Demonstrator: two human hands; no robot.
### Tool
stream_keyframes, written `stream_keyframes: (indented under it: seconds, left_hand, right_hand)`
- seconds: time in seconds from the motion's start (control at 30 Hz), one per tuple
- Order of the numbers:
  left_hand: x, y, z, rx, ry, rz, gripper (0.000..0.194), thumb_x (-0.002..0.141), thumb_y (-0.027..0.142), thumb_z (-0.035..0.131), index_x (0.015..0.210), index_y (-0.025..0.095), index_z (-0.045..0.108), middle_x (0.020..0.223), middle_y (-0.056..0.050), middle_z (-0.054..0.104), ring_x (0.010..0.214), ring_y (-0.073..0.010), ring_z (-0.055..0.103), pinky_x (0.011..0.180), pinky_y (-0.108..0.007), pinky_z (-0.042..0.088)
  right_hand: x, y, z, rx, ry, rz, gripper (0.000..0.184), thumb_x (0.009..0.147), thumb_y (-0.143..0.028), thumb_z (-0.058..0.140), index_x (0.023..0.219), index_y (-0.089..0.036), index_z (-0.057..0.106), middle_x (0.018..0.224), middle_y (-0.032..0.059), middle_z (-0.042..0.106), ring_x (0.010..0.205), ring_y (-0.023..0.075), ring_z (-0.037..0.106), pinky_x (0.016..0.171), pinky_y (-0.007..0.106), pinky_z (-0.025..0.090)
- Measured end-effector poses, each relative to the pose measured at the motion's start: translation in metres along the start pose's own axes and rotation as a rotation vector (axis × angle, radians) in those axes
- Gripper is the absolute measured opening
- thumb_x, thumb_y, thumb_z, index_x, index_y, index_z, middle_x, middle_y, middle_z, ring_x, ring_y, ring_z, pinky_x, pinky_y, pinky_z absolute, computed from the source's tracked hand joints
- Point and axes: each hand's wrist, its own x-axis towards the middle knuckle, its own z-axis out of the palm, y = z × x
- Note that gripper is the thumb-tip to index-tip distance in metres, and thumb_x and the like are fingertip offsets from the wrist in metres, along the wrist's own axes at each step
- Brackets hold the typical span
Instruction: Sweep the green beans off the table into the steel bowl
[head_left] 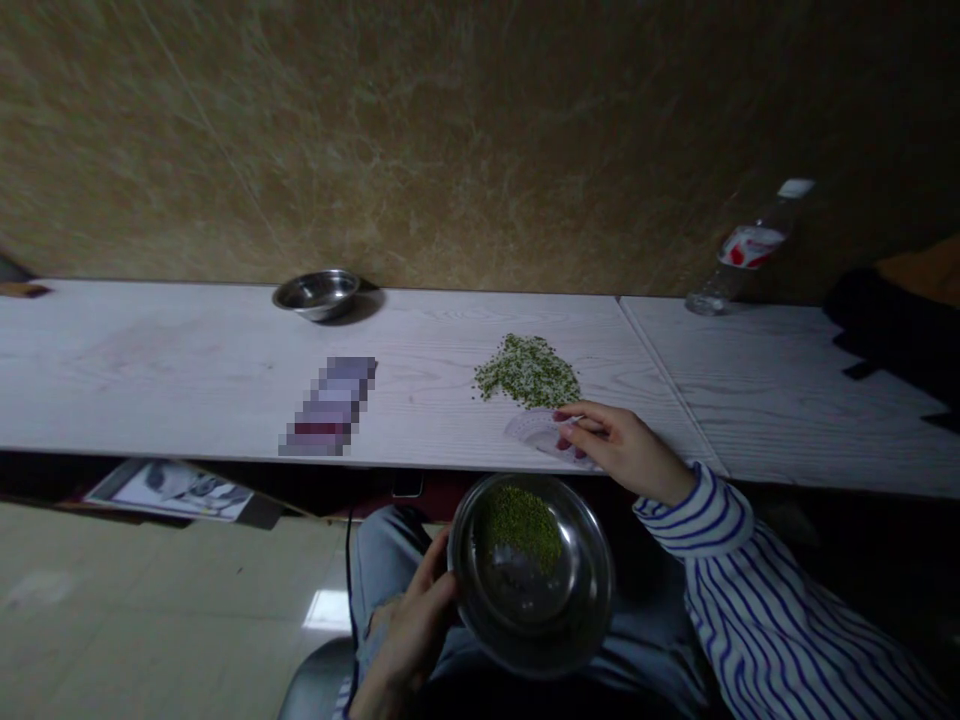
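My left hand (411,625) grips the left rim of a steel bowl (529,645), holding it tilted over my lap, just below the table's front edge. Small green grains that look like mung beans (525,525) lie in the bowl's upper part. At the table edge, my right hand (628,452) pinches a clear plastic protractor (534,432), which is flat or nearly flat on the tabletop. Right behind the protractor spreads a thin heap of green beans mixed with white bits (529,370); I cannot make out what the white bits are.
A second steel bowl (319,295) stands by the wall. A pixelated flat item (330,405) lies to the left on the white table (150,370). A plastic bottle (750,250) stands back right, near a dark bag (892,330). Under the table is a shelf with papers (176,490).
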Motion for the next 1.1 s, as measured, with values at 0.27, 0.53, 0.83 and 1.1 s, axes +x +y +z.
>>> stream_keyframes:
  seconds: [0.27, 0.53, 0.83, 1.1]
  left_hand:
    - [-0.003, 0.003, 0.012, -0.025, 0.038, -0.032, 0.066, 0.066, 0.030, 0.070, 0.131, 0.022, 0.060, 0.116, -0.009, 0.071, 0.100, -0.0276, 0.063, 0.076, -0.033, 0.048]
    - [0.004, 0.005, 0.006, -0.031, 0.028, 0.011, 0.062, 0.070, 0.024, 0.069, 0.131, 0.019, 0.060, 0.112, -0.009, 0.073, 0.097, -0.0257, 0.065, 0.082, -0.034, 0.048]
    - [0.016, 0.019, -0.003, 0.095, -0.038, 0.054, 0.055, 0.072, 0.030, 0.068, 0.126, 0.019, 0.065, 0.132, -0.009, 0.066, 0.125, -0.0291, 0.055, 0.106, -0.038, 0.039]
    - [0.023, 0.020, -0.001, 0.039, 0.019, 0.078, 0.049, 0.075, 0.028, 0.067, 0.124, 0.021, 0.066, 0.128, -0.008, 0.069, 0.131, -0.0290, 0.051, 0.111, -0.043, 0.034]
  right_hand:
    - [-0.006, 0.009, -0.012, 0.021, 0.056, 0.044, 0.033, 0.079, -0.041, 0.064, 0.101, -0.015, 0.067, 0.073, 0.0058, 0.072, 0.060, 0.0156, 0.065, 0.057, 0.028, 0.054]
    - [-0.012, 0.017, -0.028, 0.012, 0.128, 0.068, 0.040, 0.078, -0.049, 0.066, 0.100, -0.016, 0.066, 0.072, 0.0066, 0.072, 0.059, 0.0161, 0.063, 0.055, 0.029, 0.051]
    - [-0.017, 0.024, -0.040, 0.050, 0.189, 0.068, 0.047, 0.074, -0.059, 0.068, 0.097, -0.017, 0.065, 0.071, 0.0072, 0.073, 0.058, 0.0171, 0.063, 0.059, 0.032, 0.053]
    - [-0.018, 0.037, -0.054, 0.065, 0.257, 0.098, 0.053, 0.069, -0.063, 0.071, 0.095, -0.017, 0.066, 0.069, 0.0076, 0.072, 0.057, 0.0178, 0.062, 0.056, 0.032, 0.052]
